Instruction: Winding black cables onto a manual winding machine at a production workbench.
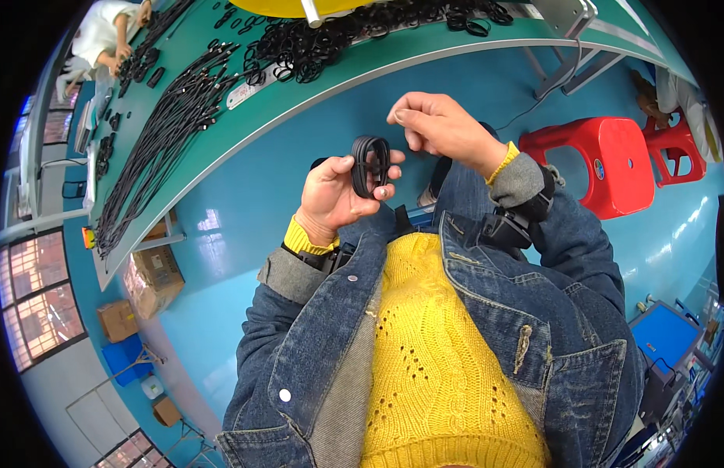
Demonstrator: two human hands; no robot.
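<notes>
My left hand grips a small coil of black cable, held upright in front of my chest between thumb and fingers. My right hand is just to the right of the coil and slightly higher, fingers pinched together on the cable's loose end near the coil's edge. Both wrists show yellow cuffs under denim jacket sleeves. The green worktable curves above my hands.
Straight black cables lie in rows on the table's left, and a heap of coiled ones sits farther back. Another person's hands work at the far left. Red plastic stools stand at right; cardboard boxes are under the table.
</notes>
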